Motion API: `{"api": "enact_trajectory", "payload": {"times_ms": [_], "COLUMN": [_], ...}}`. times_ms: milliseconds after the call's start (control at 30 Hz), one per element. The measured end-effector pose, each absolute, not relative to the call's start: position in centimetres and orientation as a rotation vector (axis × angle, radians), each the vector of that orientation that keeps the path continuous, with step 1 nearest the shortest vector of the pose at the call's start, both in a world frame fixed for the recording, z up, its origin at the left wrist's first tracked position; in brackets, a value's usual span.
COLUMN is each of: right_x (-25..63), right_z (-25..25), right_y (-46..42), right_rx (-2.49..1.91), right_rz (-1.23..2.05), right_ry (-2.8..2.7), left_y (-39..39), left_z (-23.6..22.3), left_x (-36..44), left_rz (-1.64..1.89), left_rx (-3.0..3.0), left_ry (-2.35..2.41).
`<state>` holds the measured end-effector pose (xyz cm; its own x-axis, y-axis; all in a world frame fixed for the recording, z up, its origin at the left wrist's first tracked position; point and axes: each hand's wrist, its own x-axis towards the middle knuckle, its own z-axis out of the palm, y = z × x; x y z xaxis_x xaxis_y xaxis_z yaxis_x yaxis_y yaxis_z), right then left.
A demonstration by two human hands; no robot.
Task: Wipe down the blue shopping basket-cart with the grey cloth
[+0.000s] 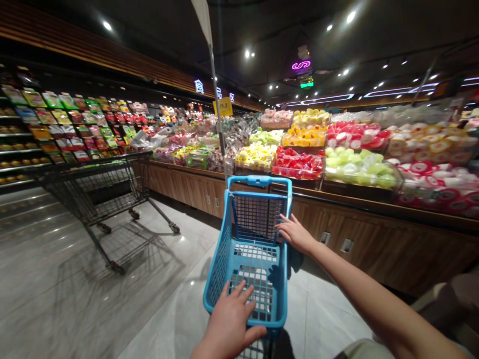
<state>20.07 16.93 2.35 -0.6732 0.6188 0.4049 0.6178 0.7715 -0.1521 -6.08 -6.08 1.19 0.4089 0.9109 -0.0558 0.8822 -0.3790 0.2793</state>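
Note:
In the head view a blue plastic shopping cart (219, 259) stands in front of me, its basket showing a grid floor and a raised handle at the far end. My left hand (230, 319) is over the near end of the basket, fingers spread, holding nothing. At the cart's right side, my right hand (295, 233) reaches out with its fingers stretched and apart. Its fingertips are at the far right upright of the basket; whether they touch it I cannot tell. A thin pole (218, 99) with a pale flag rises from the cart's far left corner.
A black wire shopping cart (108, 204) stands on the left. Beyond the blue cart runs a wood-fronted counter (187, 184) heaped with wrapped sweets in bins, such as red ones (297, 162). Shelves of packets (71, 119) line the left wall. Grey tiles (157, 299) cover the floor.

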Motion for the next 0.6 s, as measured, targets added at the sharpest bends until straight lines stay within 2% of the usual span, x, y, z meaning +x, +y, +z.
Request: {"api": "enact_trajectory", "payload": {"times_ms": [167,600], "right_x": [19.2,18.7], "right_z": [1.1,0.2], "right_y": [15.5,5.0], "right_rx": [-0.913,-0.753], "right_rz": [0.072,0.246], "right_ry": [-2.480,-2.603], "left_y": [-5.8,-5.9], "left_z": [0.6,0.5], "left_x": [-5.8,-5.8], "left_rz": [0.153,0.190], "left_rx": [2.388,2.401], "left_ry": [1.639,1.650]}}
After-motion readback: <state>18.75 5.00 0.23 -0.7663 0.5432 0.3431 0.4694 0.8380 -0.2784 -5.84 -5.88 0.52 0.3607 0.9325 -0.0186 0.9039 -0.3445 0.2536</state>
